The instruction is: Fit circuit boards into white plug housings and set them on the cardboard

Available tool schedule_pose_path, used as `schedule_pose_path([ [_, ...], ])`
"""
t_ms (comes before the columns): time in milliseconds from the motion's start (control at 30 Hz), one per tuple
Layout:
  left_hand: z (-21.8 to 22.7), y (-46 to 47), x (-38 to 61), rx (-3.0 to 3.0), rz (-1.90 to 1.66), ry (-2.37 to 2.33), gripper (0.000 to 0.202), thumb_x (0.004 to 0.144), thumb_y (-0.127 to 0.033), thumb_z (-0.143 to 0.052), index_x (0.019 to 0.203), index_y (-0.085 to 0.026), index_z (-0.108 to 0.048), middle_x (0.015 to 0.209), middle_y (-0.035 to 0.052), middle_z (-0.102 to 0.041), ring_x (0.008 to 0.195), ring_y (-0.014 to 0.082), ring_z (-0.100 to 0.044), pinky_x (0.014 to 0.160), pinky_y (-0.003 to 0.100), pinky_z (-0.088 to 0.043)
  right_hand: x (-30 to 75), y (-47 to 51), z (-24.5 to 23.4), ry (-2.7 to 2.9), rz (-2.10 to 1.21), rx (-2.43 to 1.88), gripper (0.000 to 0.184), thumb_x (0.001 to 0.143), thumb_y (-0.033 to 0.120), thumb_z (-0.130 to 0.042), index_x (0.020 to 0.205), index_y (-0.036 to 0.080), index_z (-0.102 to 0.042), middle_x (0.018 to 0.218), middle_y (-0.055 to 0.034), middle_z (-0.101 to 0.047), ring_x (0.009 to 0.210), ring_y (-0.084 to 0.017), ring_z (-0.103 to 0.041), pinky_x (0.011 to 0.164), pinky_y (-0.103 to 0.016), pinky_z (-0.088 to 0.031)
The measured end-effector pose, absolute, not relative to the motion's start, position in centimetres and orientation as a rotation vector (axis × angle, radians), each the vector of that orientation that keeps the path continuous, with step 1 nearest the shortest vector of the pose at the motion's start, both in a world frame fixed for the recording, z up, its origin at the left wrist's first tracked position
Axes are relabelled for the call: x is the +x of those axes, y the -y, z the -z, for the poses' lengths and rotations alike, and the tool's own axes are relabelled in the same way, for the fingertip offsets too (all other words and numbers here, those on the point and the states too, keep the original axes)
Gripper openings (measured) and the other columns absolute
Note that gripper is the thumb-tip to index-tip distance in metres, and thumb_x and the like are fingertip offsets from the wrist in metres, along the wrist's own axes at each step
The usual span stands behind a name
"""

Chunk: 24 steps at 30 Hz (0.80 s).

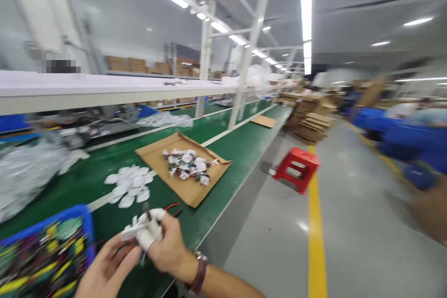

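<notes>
My right hand (167, 247), with white finger cots and a brown watch strap, is closed around a small white plastic part (134, 229) with red and black wires (172, 207) trailing from it. My left hand (104, 272) sits just below and left of it, fingers curled toward the same part and touching it. Both hands hover over the green belt (244, 144) near its front edge, beside a blue bin (85, 216) of wired circuit boards.
A flat cardboard sheet (190, 191) carries a heap of assembled parts. A pile of white plastic shells (129, 186) lies left of it. A red stool (296, 167) stands on the grey floor beside a yellow line. Stacked cardboard (312, 123) lies farther back.
</notes>
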State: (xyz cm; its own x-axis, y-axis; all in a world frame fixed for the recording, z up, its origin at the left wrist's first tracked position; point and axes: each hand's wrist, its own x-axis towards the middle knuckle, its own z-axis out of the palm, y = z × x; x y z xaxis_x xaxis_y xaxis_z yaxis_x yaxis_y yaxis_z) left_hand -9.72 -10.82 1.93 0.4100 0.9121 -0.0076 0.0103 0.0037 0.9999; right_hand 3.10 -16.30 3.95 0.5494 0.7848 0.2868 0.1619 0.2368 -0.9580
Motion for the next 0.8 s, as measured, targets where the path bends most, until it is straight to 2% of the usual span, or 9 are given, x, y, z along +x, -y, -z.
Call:
schedule_pose_path([
  [33, -2.6, 10.9, -10.1, 1.329, -0.813, -0.860, 0.059, 0.059, -0.057, -0.089, 0.104, -0.023, -0.074, 0.103, 0.0075, -0.079, 0.101, 0.0333, -0.073, 0.085, 0.037, -0.063, 3.2, 16.5, -4.2, 0.943, -0.530, -1.295, 0.028, 0.079, 0.046, -0.067, 0.091, 0.022, -0.066, 0.076, 0.0012, -0.064, 0.064, -0.012, -0.056, 0.060, -0.022, -0.051],
  [133, -4.4, 11.0, -10.8, 1.231, -0.836, -0.844, 0.053, 0.068, -0.053, -0.085, 0.107, -0.018, -0.074, 0.107, 0.0102, -0.078, 0.103, 0.0276, -0.072, 0.090, 0.033, -0.059, 3.9, 16.1, -4.3, 0.977, -0.590, -1.282, 0.026, 0.081, 0.041, -0.068, 0.098, 0.021, -0.066, 0.084, -0.0008, -0.066, 0.070, -0.013, -0.058, 0.067, -0.023, -0.052],
  [300, -5.2, 11.5, -10.8, 1.136, -0.964, -0.875, 0.050, 0.070, -0.047, -0.084, 0.109, -0.018, -0.073, 0.100, 0.0095, -0.077, 0.094, 0.0238, -0.070, 0.083, 0.032, -0.057, 4.1, 15.6, -3.9, 1.038, -0.636, -1.279, 0.025, 0.083, 0.040, -0.068, 0.099, 0.020, -0.068, 0.087, -0.0027, -0.068, 0.077, -0.016, -0.061, 0.073, -0.026, -0.053],
  [367, -4.8, 11.7, -10.9, 1.100, -1.015, -0.910, 0.048, 0.068, -0.046, -0.086, 0.105, -0.018, -0.073, 0.097, 0.0087, -0.075, 0.091, 0.0231, -0.069, 0.080, 0.032, -0.057, 3.9, 15.6, -3.9, 1.033, -0.610, -1.301, 0.026, 0.084, 0.042, -0.068, 0.099, 0.020, -0.068, 0.086, -0.0029, -0.068, 0.077, -0.016, -0.062, 0.072, -0.026, -0.053],
  [467, -4.1, 11.8, -11.0, 1.126, -0.977, -0.918, 0.038, 0.071, -0.048, -0.084, 0.087, -0.015, -0.074, 0.094, 0.0091, -0.072, 0.088, 0.0222, -0.067, 0.078, 0.031, -0.054, 3.5, 15.5, -3.8, 1.009, -0.539, -1.350, 0.029, 0.083, 0.047, -0.069, 0.095, 0.020, -0.067, 0.083, -0.0026, -0.067, 0.070, -0.015, -0.061, 0.066, -0.024, -0.053],
  [633, -3.8, 11.6, -11.2, 1.125, -1.020, -0.777, 0.032, 0.088, -0.047, -0.068, 0.085, -0.016, -0.075, 0.108, 0.0099, -0.069, 0.098, 0.0220, -0.064, 0.084, 0.030, -0.051, 2.5, 15.1, -3.3, 1.059, -0.636, -1.347, 0.040, 0.083, 0.057, -0.068, 0.097, 0.019, -0.069, 0.080, -0.0039, -0.070, 0.071, -0.018, -0.065, 0.068, -0.028, -0.056],
  [733, -3.8, 11.1, -11.7, 1.355, -1.181, -0.867, 0.027, 0.095, -0.037, -0.060, 0.081, -0.016, -0.072, 0.100, 0.0091, -0.068, 0.092, 0.0209, -0.064, 0.080, 0.031, -0.051, 2.2, 15.0, -2.9, 1.094, -0.668, -1.387, 0.044, 0.082, 0.059, -0.070, 0.100, 0.019, -0.068, 0.075, -0.0019, -0.066, 0.066, -0.016, -0.062, 0.064, -0.027, -0.055],
  [800, -3.8, 10.9, -12.3, 1.673, -1.328, -0.967, 0.020, 0.094, -0.026, -0.059, 0.081, -0.017, -0.070, 0.097, 0.0090, -0.067, 0.093, 0.0219, -0.063, 0.085, 0.035, -0.050, 2.4, 15.0, -2.8, 1.115, -0.597, -1.405, 0.042, 0.081, 0.057, -0.071, 0.100, 0.020, -0.067, 0.074, -0.0006, -0.064, 0.063, -0.014, -0.060, 0.062, -0.025, -0.055],
])
